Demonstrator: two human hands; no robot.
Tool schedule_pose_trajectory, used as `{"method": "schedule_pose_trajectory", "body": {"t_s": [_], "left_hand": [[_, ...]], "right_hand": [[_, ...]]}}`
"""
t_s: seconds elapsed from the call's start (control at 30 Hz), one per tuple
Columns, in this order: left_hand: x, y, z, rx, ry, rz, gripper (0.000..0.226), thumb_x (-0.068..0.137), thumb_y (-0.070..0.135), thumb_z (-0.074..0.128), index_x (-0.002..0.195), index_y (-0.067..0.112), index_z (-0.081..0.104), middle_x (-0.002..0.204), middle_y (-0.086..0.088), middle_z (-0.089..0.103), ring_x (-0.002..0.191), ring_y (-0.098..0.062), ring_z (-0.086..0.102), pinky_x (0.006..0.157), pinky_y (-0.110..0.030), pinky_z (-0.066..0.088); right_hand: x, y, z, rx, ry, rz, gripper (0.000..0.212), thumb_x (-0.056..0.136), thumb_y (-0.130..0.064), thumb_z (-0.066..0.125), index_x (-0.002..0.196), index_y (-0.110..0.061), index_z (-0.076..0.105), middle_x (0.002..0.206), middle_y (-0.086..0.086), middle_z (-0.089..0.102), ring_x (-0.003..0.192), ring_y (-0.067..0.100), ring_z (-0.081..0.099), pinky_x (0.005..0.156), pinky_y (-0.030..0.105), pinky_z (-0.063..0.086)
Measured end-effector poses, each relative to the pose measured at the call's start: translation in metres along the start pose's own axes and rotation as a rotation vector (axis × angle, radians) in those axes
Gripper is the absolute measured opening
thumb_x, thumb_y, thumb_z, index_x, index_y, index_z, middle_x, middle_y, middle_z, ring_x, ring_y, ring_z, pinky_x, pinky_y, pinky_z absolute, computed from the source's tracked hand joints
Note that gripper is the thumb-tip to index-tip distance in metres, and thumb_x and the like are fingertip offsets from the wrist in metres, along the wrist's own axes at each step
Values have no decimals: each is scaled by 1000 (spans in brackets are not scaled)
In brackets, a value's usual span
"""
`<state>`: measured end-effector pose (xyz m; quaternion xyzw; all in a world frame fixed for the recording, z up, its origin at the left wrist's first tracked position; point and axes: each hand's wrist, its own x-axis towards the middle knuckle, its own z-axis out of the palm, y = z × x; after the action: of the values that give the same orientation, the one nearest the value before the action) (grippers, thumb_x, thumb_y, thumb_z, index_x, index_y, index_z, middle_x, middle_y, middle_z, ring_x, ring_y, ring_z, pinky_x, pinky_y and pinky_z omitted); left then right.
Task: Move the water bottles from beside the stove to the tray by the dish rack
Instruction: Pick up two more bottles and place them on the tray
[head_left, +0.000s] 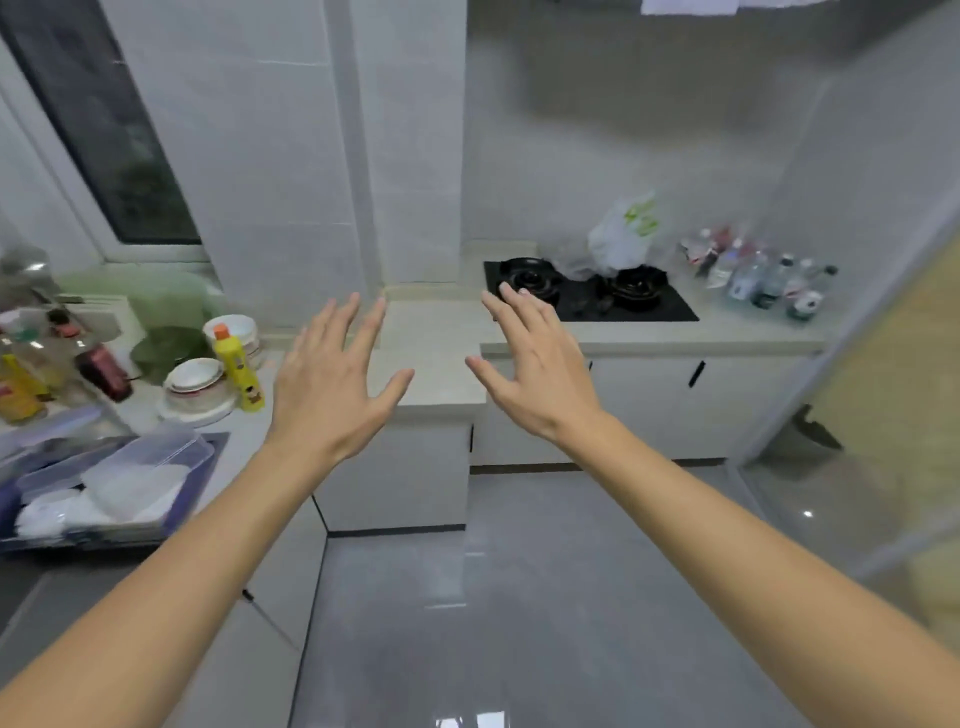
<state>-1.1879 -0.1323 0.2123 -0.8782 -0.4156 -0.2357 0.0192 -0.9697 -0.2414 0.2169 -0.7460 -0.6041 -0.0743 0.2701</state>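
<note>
Several clear water bottles (761, 273) stand clustered on the counter to the right of the black stove (587, 291), far from both hands. My left hand (332, 379) and my right hand (540, 364) are held out in front of me over the floor, fingers spread, holding nothing. A dark blue tray (208, 457) at the left holds clear plastic containers and white dishes; whether this is the tray by the dish rack I cannot tell.
A white plastic bag (623, 234) sits behind the stove. Stacked bowls (197, 384), a yellow detergent bottle (239, 364) and condiment bottles (31, 374) crowd the left counter. Grey floor tiles (519, 597) lie ahead; a glass door (883, 389) stands at the right.
</note>
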Motion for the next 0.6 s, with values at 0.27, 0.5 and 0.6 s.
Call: {"method": "schedule_pose_trajectory", "body": {"t_s": [0.27, 0.5, 0.6], "left_hand": [[126, 125, 92, -115, -50, 229, 80, 93, 70, 33, 163, 33, 22, 169, -5, 28, 157, -27, 21, 126, -49, 26], [247, 194, 184, -184, -62, 362, 79, 95, 69, 38, 163, 33, 22, 169, -1, 28, 158, -24, 19, 123, -46, 31], [303, 224, 219, -217, -104, 425, 80, 95, 70, 37, 163, 30, 25, 169, -3, 30, 158, -25, 20, 125, -48, 29]], "right_hand": [[30, 159, -36, -96, 74, 214, 73, 100, -58, 49, 164, -28, 28, 172, -1, 25, 160, 19, 16, 128, 46, 22], [85, 276, -38, -174, 115, 368, 74, 100, -59, 50, 164, -30, 27, 172, -1, 24, 159, 20, 17, 128, 46, 23], [115, 322, -40, -199, 139, 441, 73, 100, -59, 49, 164, -30, 27, 171, -1, 27, 158, 21, 21, 126, 47, 25]]}}
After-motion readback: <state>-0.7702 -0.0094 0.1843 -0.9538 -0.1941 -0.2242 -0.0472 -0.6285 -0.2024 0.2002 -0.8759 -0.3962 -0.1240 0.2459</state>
